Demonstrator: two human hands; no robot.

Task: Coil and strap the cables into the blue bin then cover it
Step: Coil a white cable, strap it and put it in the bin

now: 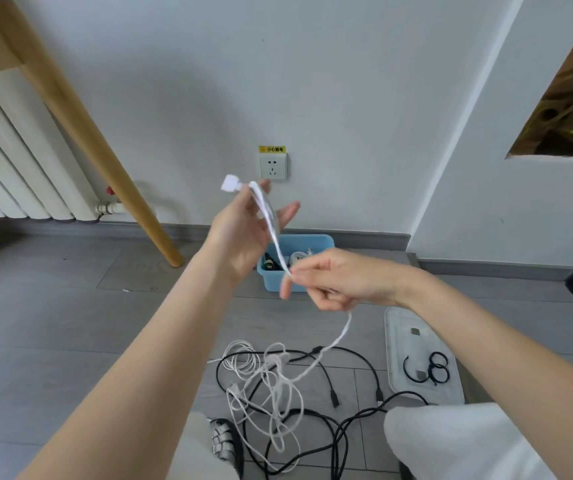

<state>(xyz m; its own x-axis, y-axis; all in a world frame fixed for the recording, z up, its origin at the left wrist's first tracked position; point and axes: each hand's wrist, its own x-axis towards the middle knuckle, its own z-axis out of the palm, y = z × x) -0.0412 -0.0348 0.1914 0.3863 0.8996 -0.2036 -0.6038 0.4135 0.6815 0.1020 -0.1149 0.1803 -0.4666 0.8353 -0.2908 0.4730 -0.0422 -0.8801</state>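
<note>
Blue bin [279, 284] on floor by wall, rectangular plastic; holds coiled white and dark cables. Clear lid [423, 386] lies flat on the floor, carrying black loop straps [432, 370]. Left hand [243, 230] holds the braided white cable [271, 223] near its plug, fingers partly spread; right hand [333, 278] pinches it. Tangled cables [288, 403] on floor.

Two bare forearms, no sleeves, no watch, no rings or bands on left hand [243, 230] or right hand [333, 278]. Short, unpainted nails. Pale off-white trousers [451, 441] over both knees, loose fabric, faintly creased. Silver woven-strap sandal [224, 445] with dark sole on one foot, visible between the legs at bottom of view.
</note>
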